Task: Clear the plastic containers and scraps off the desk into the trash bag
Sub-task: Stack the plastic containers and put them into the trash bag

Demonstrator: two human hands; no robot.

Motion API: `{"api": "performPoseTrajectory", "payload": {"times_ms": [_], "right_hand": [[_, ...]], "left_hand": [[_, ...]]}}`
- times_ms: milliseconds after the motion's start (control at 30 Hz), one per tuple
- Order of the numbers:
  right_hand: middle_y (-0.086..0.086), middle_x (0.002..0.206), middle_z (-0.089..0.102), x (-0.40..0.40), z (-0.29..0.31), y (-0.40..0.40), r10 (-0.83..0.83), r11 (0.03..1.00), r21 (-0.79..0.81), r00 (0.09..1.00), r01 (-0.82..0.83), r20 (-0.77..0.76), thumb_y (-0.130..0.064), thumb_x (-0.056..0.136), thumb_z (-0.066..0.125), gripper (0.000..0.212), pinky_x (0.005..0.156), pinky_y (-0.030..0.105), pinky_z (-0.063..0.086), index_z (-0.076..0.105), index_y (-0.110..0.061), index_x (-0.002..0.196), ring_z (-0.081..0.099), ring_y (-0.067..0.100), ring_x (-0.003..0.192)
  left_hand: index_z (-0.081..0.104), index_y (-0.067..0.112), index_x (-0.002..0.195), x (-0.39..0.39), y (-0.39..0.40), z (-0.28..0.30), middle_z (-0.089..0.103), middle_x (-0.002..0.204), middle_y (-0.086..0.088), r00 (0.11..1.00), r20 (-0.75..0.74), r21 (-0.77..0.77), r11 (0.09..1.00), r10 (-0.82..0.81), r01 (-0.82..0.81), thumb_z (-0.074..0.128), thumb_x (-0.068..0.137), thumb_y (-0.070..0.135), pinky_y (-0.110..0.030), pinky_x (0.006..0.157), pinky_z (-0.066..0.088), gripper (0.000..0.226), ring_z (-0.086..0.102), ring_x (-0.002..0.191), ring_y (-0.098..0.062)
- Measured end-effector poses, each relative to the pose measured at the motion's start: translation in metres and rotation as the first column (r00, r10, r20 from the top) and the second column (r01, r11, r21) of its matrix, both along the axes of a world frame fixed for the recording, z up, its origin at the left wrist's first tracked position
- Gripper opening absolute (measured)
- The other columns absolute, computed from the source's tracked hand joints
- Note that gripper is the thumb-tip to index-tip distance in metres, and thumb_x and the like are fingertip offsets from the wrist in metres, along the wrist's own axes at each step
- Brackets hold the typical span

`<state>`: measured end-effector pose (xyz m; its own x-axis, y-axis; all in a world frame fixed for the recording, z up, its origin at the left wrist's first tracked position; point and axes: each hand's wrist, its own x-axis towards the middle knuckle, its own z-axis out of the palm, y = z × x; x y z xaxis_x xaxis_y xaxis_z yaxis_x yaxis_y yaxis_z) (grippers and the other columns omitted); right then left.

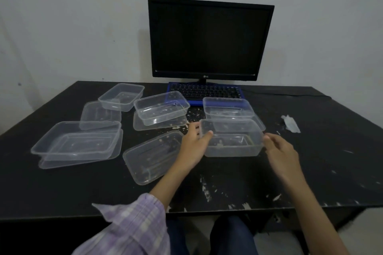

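Observation:
Several clear plastic containers and lids lie on the black desk [310, 161]. The nearest container [232, 141] sits in front of me with crumbs inside. My left hand [194, 143] grips its left wall, thumb over the rim. My right hand [279, 149] is at its right side, fingers spread, touching or just off the wall. Another container [151, 155] lies to the left of my left hand. More stand behind: one [161, 107] on a lid, one [227, 107], one [121, 96], and a large one [76, 141] at the left. Pale scraps [193, 114] litter the middle. No trash bag is in view.
A dark monitor [209, 39] stands at the back with a blue-edged keyboard [207, 91] under it. A crumpled clear wrapper [291, 124] lies at the right. A cable [290, 94] runs along the back right. The desk's front edge is chipped and worn.

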<state>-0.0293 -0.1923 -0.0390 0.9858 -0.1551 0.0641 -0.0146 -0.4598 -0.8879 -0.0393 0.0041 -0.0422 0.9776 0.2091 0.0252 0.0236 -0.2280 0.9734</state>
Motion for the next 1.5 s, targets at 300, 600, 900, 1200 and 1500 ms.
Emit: {"api": "performPoseTrajectory", "payload": {"times_ms": [300,600,900,1200,1500], "right_hand": [[0.005,0.142,0.043,-0.004,0.005,0.011,0.012,0.976,-0.213,0.965,0.046,0.262,-0.022,0.098,0.046,0.038,0.105,0.028,0.028,0.05,-0.011,0.134,0.04,0.017,0.13],[-0.011,0.109,0.058,-0.031,0.002,0.107,0.52,0.841,-0.295,0.827,-0.453,0.214,-0.02,0.095,0.053,0.021,0.079,0.01,0.043,0.063,-0.024,0.112,0.052,-0.006,0.092],[-0.008,0.096,0.065,-0.043,-0.042,0.159,0.757,0.61,-0.579,0.613,-0.541,0.225,-0.022,0.089,0.061,0.011,0.086,0.03,0.046,0.071,-0.022,0.094,0.053,0.01,0.095],[-0.012,0.091,0.062,-0.038,-0.025,0.159,0.616,0.786,-0.427,0.62,-0.447,0.485,-0.014,0.09,0.059,0.01,0.081,0.018,0.043,0.066,-0.022,0.089,0.052,0.002,0.089],[-0.008,0.097,0.067,-0.028,0.026,0.146,0.433,0.797,0.307,0.846,-0.52,0.311,-0.018,0.092,0.056,0.012,0.077,0.022,0.049,0.065,-0.025,0.088,0.061,0.005,0.092]], "left_hand": [[0.046,0.017,0.132,-0.009,0.029,-0.002,0.05,0.136,0.0,0.985,0.059,0.162,0.972,0.164,-0.171,0.052,0.093,0.03,-0.033,0.103,0.039,0.042,0.048,0.122,-0.014],[0.044,0.016,0.131,-0.083,0.086,-0.017,0.048,0.129,0.001,0.91,0.058,0.251,0.876,0.411,-0.411,0.053,0.093,0.027,-0.037,0.101,0.042,0.041,0.049,0.117,-0.019],[0.042,0.014,0.131,-0.101,0.103,-0.027,0.051,0.133,-0.006,0.886,-0.029,0.141,0.879,0.464,-0.456,0.057,0.091,0.024,-0.029,0.097,0.039,0.044,0.049,0.12,-0.018],[0.045,0.024,0.128,-0.099,0.107,-0.018,0.052,0.13,0.001,0.875,0.019,-0.175,0.863,0.484,-0.474,0.041,0.098,0.034,-0.034,0.104,0.038,0.033,0.05,0.118,-0.013],[0.049,0.012,0.124,-0.059,0.1,-0.002,0.057,0.113,-0.003,0.937,-0.129,-0.349,0.87,0.325,-0.35,0.045,0.098,0.024,-0.035,0.104,0.041,0.029,0.054,0.114,-0.018]]}}
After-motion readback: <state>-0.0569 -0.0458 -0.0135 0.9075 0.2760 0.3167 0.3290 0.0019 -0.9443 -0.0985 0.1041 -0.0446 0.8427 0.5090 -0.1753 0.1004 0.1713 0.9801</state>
